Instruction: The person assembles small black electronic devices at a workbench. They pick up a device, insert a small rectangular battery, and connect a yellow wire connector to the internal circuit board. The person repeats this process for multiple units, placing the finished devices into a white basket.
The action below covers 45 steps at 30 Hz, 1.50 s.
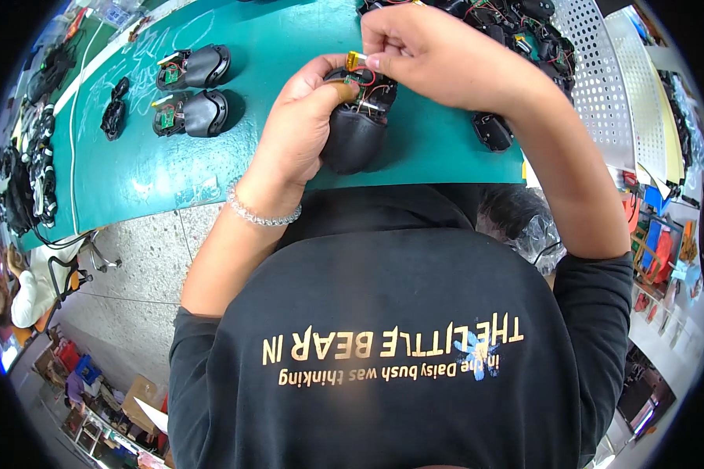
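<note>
My left hand (299,117) grips an opened black computer mouse (355,144) near the table's front edge, its thumb pressed on the exposed inside. A green circuit board and thin wires show around that thumb. Above the opened end, my right hand (438,59) pinches a small battery (357,60) with yellow tape on its end. A red wire curves from it down to the mouse. The fingertips of my right hand partly cover the battery.
Two more opened mice (205,66) (205,114) lie on the green table mat (172,164) to the left, beside a coiled black cable (114,111). A pile of black mouse parts (551,51) sits at the right, near a perforated metal panel (598,78). A single black part (492,131) lies under my right forearm.
</note>
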Motion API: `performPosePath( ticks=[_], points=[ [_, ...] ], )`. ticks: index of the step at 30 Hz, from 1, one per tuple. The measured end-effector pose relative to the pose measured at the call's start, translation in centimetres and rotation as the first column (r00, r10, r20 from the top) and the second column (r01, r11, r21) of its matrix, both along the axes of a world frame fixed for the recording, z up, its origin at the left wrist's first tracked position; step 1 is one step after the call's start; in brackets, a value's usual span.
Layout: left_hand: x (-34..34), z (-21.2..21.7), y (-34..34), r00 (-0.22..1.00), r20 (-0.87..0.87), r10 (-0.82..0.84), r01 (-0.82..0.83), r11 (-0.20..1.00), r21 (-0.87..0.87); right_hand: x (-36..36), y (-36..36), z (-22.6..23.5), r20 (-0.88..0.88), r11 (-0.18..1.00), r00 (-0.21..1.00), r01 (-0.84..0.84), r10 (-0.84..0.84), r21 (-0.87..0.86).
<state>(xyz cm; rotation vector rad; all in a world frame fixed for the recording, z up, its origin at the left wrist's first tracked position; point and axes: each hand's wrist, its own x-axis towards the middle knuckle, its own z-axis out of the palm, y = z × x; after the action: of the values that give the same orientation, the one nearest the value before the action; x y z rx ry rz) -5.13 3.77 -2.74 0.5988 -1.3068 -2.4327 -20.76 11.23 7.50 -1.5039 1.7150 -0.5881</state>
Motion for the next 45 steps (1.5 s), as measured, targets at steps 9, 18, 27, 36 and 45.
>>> performPosePath(
  ticks=[9,18,27,36,45],
  points=[
    [0.1,-0.2,-0.6,0.997,0.033,-0.072,0.070,0.997,0.043,-0.4,1.1,-5.0,-0.072,0.980,0.997,-0.020,0.006,-0.197],
    [0.2,-0.2,-0.6,0.996,0.050,-0.072,0.070,0.997,0.033,0.9,2.7,-8.5,0.115,0.904,0.974,0.223,-0.194,-0.366],
    [0.3,0.8,1.1,0.999,0.012,0.034,-0.031,0.975,-0.221,1.2,3.6,-7.2,0.077,0.861,0.963,0.265,-0.257,-0.435],
    [1.8,0.8,0.9,0.997,-0.075,0.012,-0.036,0.947,-0.321,3.6,2.9,-8.3,0.434,0.895,0.878,0.345,-0.201,-0.282],
    [4.5,0.2,0.3,0.996,-0.025,0.086,-0.087,0.863,-0.498,5.6,2.0,-8.4,0.430,0.927,0.894,0.261,-0.127,-0.269]
  ],
)
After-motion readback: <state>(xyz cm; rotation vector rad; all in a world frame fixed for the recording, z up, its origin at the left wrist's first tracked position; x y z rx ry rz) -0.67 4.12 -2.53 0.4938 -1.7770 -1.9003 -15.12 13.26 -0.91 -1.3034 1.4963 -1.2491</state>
